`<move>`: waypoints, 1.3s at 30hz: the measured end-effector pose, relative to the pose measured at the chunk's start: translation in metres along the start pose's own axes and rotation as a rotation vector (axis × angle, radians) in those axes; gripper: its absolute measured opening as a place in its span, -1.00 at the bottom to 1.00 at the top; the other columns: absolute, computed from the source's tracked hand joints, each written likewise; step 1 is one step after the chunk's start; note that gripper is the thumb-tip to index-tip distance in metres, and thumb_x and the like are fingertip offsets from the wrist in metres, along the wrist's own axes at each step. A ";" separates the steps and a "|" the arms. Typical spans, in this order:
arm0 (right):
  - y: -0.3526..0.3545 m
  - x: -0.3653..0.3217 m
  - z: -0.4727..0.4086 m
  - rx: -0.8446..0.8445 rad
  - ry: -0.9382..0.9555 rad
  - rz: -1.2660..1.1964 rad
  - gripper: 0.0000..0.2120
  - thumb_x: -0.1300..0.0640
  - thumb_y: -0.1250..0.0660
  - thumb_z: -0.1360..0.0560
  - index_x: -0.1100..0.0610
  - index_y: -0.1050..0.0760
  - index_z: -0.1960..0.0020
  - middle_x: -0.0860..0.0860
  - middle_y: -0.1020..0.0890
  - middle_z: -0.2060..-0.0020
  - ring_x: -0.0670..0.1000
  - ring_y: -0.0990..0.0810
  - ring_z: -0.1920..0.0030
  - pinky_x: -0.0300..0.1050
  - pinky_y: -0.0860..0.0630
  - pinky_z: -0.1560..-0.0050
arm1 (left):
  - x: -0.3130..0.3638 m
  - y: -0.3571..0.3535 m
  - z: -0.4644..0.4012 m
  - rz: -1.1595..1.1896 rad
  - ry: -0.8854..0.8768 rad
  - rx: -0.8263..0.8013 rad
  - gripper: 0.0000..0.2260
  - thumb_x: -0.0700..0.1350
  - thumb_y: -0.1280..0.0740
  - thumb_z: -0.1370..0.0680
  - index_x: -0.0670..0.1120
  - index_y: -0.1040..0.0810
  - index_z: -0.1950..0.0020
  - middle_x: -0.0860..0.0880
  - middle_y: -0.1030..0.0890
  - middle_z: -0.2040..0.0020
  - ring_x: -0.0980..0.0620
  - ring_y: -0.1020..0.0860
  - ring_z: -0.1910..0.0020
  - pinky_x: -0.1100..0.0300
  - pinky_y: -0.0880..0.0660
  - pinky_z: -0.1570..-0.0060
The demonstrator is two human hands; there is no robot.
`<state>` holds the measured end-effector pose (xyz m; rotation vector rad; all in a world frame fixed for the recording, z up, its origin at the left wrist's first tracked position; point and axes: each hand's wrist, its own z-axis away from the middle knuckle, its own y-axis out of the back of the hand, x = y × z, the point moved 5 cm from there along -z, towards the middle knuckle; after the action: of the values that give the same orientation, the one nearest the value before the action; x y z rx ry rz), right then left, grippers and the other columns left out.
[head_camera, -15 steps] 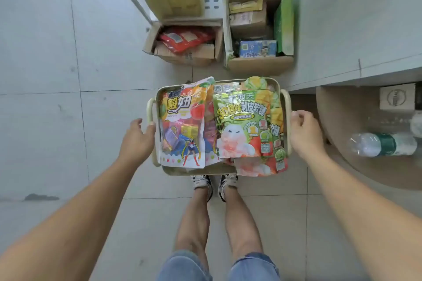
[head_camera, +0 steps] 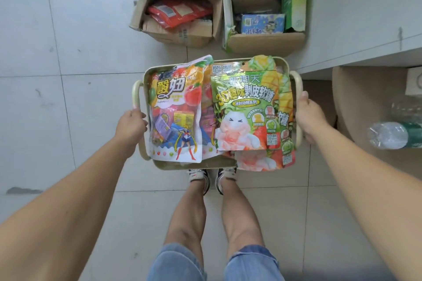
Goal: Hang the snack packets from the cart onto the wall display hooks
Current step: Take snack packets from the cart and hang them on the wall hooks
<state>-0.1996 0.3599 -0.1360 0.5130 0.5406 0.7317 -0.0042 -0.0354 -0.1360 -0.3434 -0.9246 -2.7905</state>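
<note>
Both hands, left [head_camera: 131,124] and right [head_camera: 307,117], clasp the cream metal cart's [head_camera: 194,164] side handles. Glossy soft snack packets [head_camera: 242,107] fill it; probably light, slippery—pinch the top edge.

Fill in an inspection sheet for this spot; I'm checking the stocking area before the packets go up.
Surface: pale tiled floor, a dark mark at left.
Job's things: cream tray filled with snack packets, one overhanging its near edge.
Clutter: two open cardboard boxes of stock; plastic bottle lying at right.
Grippers: left hand and right hand each grip a tray handle.
Cables: nothing seen.
Surroundings: grey counter at right; display hooks not in view.
</note>
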 end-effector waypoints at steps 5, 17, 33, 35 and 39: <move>0.002 0.002 0.003 0.016 0.033 0.085 -0.46 -0.12 0.11 -0.70 0.24 -0.51 -0.09 0.20 -0.59 -0.02 0.21 -0.54 -0.06 0.06 -0.44 -0.12 | -0.005 0.002 0.002 0.014 0.001 -0.017 -0.70 -0.05 -0.01 -0.70 -0.20 -0.45 -0.07 -0.10 -0.47 0.18 -0.05 -0.45 0.16 0.12 -0.41 0.15; 0.027 -0.080 0.097 -0.028 0.190 0.237 -0.52 -0.12 0.10 -0.69 0.16 -0.48 -0.03 0.17 -0.61 0.01 0.21 -0.56 -0.02 -0.01 -0.41 0.03 | -0.025 0.093 0.062 0.131 0.019 0.049 -0.59 0.10 0.04 -0.71 -0.17 -0.45 -0.04 -0.06 -0.45 0.21 -0.02 -0.43 0.21 0.07 -0.38 0.16; 0.033 -0.264 0.357 -0.125 0.719 0.464 -0.55 -0.02 0.10 -0.71 0.25 -0.45 -0.03 0.15 -0.56 0.07 0.11 -0.49 0.17 -0.02 -0.37 0.19 | -0.130 0.308 0.264 0.657 0.108 0.430 -0.58 0.15 -0.03 -0.69 -0.08 -0.47 0.16 -0.04 -0.44 0.30 -0.02 -0.39 0.34 0.10 -0.36 0.23; 0.023 -0.286 0.398 -0.158 0.810 0.499 -0.58 0.01 0.08 -0.71 0.25 -0.43 0.01 0.14 -0.55 0.16 0.03 -0.45 0.28 -0.05 -0.33 0.30 | -0.154 0.327 0.289 0.739 0.113 0.500 -0.57 0.14 -0.05 -0.69 -0.12 -0.49 0.13 -0.05 -0.45 0.32 -0.02 -0.39 0.36 0.13 -0.33 0.29; -0.011 -0.318 0.475 -0.237 1.009 0.585 -0.63 0.11 0.07 -0.71 0.18 -0.49 -0.21 0.08 -0.54 0.24 -0.02 -0.43 0.34 -0.12 -0.33 0.37 | -0.204 0.359 0.335 0.881 0.146 0.619 -0.59 0.12 -0.06 -0.69 -0.12 -0.48 0.15 -0.05 -0.42 0.36 -0.03 -0.35 0.40 0.16 -0.26 0.38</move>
<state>-0.0990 0.0039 0.2998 0.0269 1.2422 1.6100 0.3321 -0.0959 0.2716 -0.3286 -1.1665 -1.6309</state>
